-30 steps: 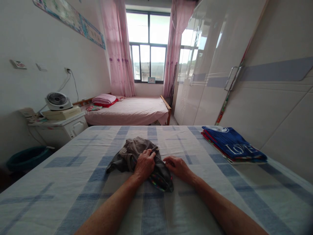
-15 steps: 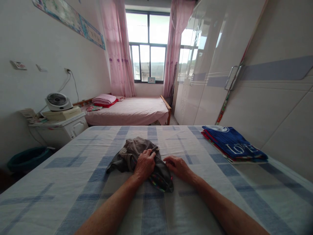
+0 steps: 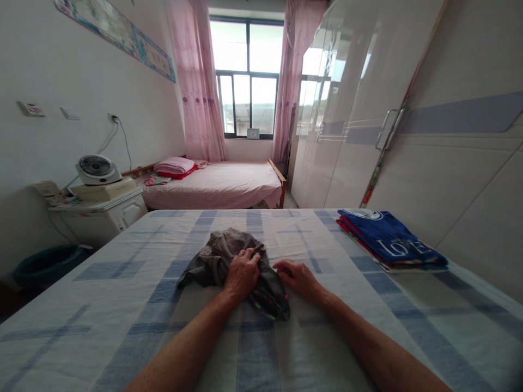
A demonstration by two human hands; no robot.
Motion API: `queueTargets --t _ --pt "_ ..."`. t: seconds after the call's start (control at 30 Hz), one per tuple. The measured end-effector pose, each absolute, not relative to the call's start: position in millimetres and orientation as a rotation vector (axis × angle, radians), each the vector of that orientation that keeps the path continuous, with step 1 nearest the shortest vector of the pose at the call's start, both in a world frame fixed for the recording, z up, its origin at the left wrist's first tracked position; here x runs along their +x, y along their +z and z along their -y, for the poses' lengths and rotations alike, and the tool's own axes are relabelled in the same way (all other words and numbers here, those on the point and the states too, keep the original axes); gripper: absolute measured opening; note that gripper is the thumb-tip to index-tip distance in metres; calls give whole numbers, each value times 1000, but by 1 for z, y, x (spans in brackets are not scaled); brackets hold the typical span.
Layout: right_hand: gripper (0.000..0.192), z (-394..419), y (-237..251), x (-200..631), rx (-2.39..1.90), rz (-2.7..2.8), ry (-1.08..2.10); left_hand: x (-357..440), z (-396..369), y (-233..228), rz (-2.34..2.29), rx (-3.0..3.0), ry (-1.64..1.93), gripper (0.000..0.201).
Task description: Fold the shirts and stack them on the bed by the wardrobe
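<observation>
A crumpled dark grey garment (image 3: 229,247) lies in a heap on the bed, with a patch of small coloured marks on its near end; what kind of garment it is does not show. My left hand (image 3: 242,272) is on top of it, fingers bent and closed on the cloth. At the garment's right edge, my right hand (image 3: 297,277) rests low, fingers loosely curved and thumb apart, with no cloth visibly held. Whether its fingertips touch the edge I cannot tell.
A folded blue blanket (image 3: 388,239) with white lettering lies at the right of the checked bedsheet (image 3: 122,294). Beyond stands a pink-covered bed (image 3: 229,182). A wardrobe (image 3: 347,130) lines the right; a fan (image 3: 97,169) and a cabinet (image 3: 102,215) stand left.
</observation>
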State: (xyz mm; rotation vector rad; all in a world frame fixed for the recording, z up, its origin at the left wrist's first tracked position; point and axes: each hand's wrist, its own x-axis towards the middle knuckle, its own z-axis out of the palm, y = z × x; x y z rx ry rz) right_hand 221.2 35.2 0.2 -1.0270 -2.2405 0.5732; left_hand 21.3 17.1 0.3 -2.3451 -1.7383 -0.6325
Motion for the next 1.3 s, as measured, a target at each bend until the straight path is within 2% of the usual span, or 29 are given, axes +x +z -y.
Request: queueTargets --t 1.3 --pt "25 -34 3 221 -1039 2265 582 20 -20 -3 1698 -2335 -615 33"
